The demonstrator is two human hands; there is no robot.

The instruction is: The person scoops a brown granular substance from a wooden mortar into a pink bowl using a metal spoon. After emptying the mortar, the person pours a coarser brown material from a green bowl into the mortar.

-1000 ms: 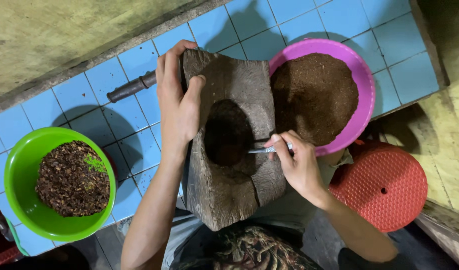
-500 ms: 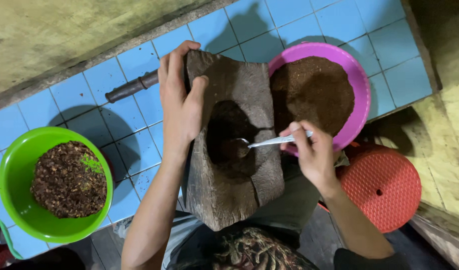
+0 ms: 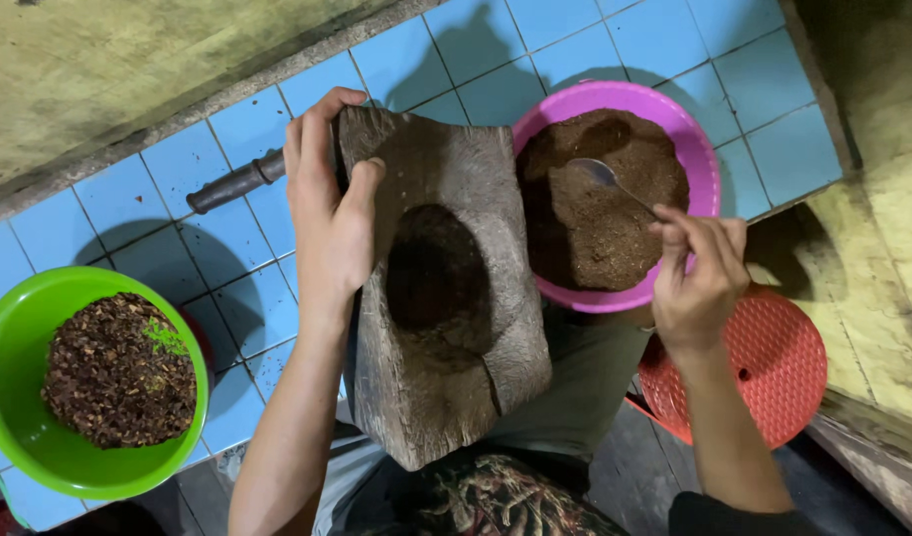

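Note:
My left hand grips the far left edge of a heavy wooden mortar block that rests tilted against my lap, its dark oval hollow facing up. My right hand holds a metal spoon by the handle, the bowl of the spoon resting on brown ground powder inside a pink bowl to the right of the block.
A green bowl of dark coarse bits with a green sprig sits at the left on the blue tiled floor. A dark pestle handle lies behind my left hand. A red perforated stool stands under my right wrist. A concrete wall runs along the top.
My right hand has carried the spoon out of the block's hollow and rightward over the pink bowl. My left hand has kept its hold on the block.

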